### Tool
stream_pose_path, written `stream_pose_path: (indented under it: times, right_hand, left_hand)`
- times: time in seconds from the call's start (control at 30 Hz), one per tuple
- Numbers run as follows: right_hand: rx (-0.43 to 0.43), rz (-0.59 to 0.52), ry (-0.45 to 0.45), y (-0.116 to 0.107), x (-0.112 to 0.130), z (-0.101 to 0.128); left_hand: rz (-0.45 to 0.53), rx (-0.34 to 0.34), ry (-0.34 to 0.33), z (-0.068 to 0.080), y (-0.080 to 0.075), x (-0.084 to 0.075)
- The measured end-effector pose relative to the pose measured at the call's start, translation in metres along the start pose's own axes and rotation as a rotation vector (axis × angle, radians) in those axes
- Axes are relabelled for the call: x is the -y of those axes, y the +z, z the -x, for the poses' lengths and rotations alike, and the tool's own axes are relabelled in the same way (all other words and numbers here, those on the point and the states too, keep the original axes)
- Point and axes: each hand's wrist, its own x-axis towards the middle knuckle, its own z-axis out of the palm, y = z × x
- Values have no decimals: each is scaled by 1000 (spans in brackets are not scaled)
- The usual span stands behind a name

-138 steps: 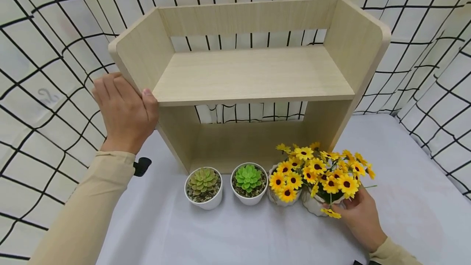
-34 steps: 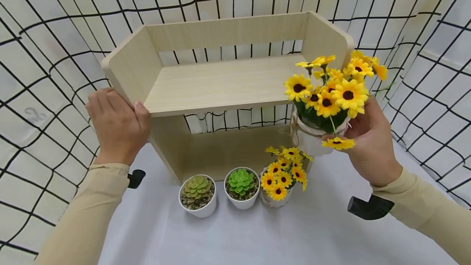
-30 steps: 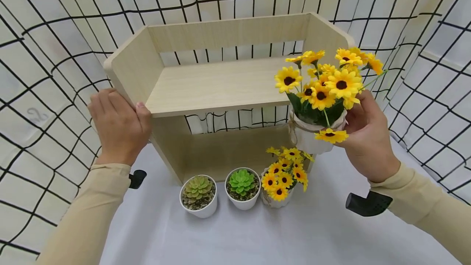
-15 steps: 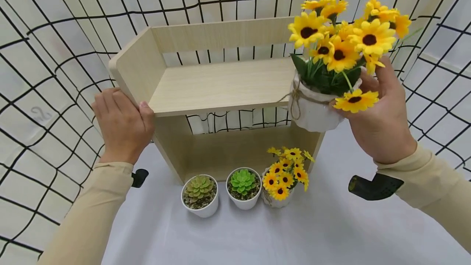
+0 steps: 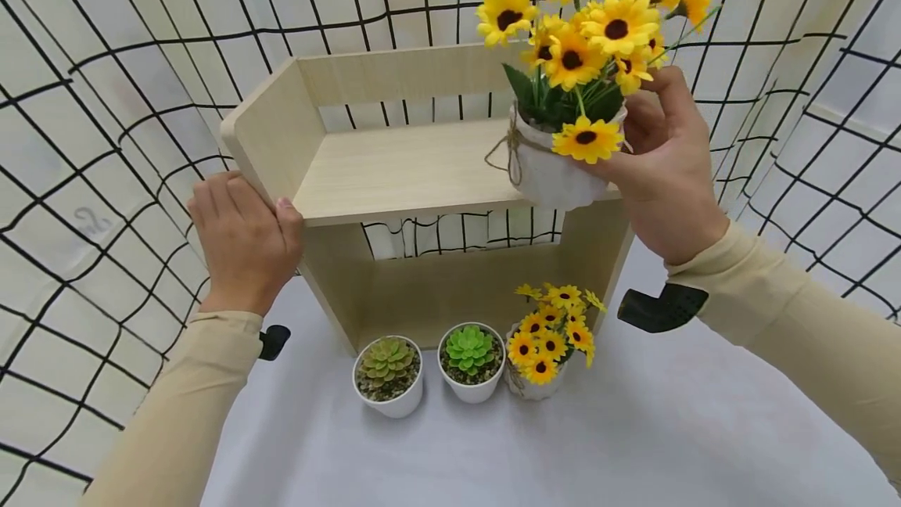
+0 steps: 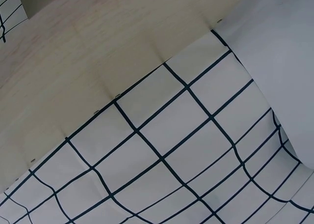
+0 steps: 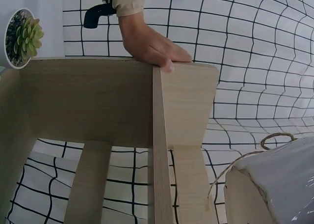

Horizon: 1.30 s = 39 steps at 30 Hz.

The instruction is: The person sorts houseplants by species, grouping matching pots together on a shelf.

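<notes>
My right hand grips a white flowerpot of yellow artificial sunflowers, a twine bow tied round it. The pot hangs upright at the front edge of the upper board of a pale wooden desktop shelf, towards its right end. In the right wrist view part of the pot shows at the lower right. My left hand holds the shelf's left side panel, thumb over the front edge and fingers along the outer face. The left wrist view shows that panel close up, without the hand.
On the white cloth before the shelf stand an olive-green succulent, a bright green succulent and a smaller pot of sunflowers. White sheeting with a black grid closes in the back and sides.
My right hand has lifted the sunflower pot off the cloth, raised it past the upper board's level, then carried it left over the board's front edge. The left hand stays on the side panel.
</notes>
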Motion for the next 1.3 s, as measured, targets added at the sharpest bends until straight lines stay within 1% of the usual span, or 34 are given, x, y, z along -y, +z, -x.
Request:
stream_pose_path:
  times: [0.23,0.33,0.43,0.57,0.7,1.03,1.3]
  right_hand:
    - [-21,169,47,14,-19,-18]
    - [-24,262,82,16,-25,-25]
    - [-28,322,100,17,-31,-33]
    - [-22,308,91,17,-40,-41]
    - [9,333,106,18,-48,-48]
    - [80,386,234,19,-55,-64]
    - [122,341,319,20,-57,-73]
  left_hand:
    - [-2,9,0,1,0,-2]
    - [-2,2,5,1,1,-3]
    - [1,-4,13,0,2,-4]
    - [3,3,19,-1,2,-5]
    - [3,7,20,-2,1,-6]
    - [-20,25,14,1,-1,-5]
    - [-41,27,12,1,-5,1]
